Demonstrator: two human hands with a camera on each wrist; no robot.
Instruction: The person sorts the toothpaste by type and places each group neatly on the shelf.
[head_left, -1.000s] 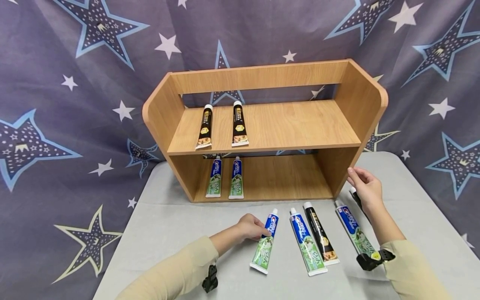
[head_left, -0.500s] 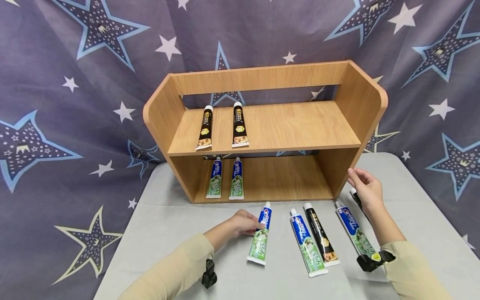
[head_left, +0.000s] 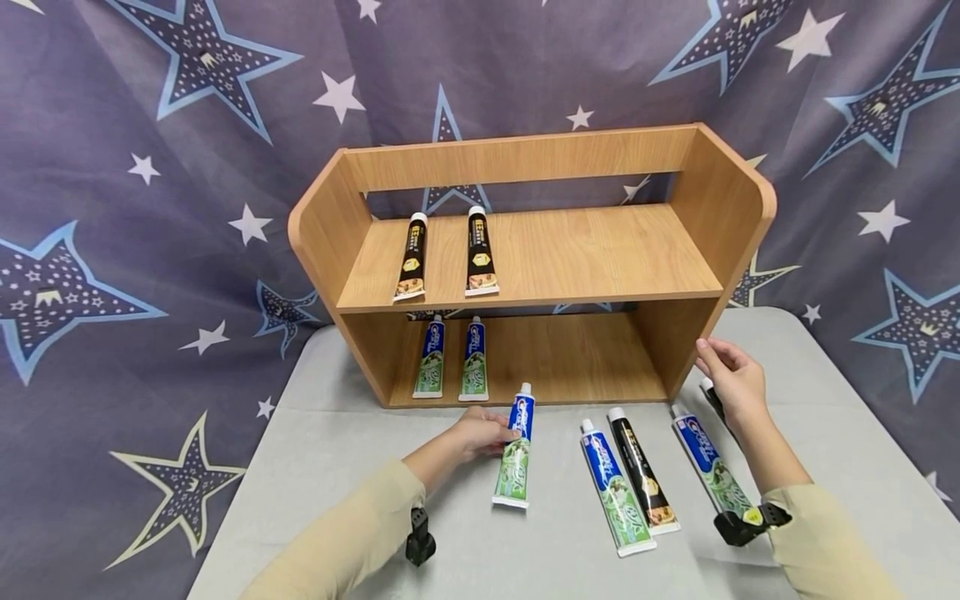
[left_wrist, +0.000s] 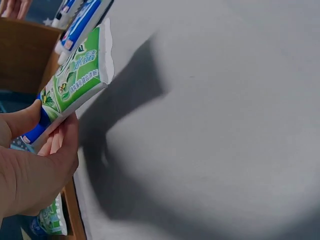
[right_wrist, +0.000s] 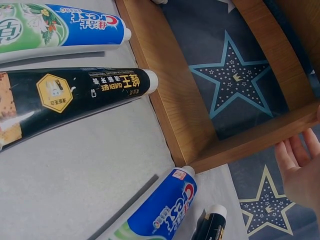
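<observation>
Blue-and-green toothpaste tube (head_left: 514, 454), pinched near its cap in the left hand (head_left: 480, 433) just off the grey table (head_left: 337, 450) before the wooden shelf (head_left: 540, 250), might droop and slip, while the right hand (head_left: 731, 379) rests loose-fingered against the shelf's side.

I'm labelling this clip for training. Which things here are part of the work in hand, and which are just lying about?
In hand:
left hand grips a blue-green toothpaste tube
right hand touches the wooden shelf

Lying about:
four shelved tubes
two blue-green tubes and two black tubes on the table
star cloth
</observation>
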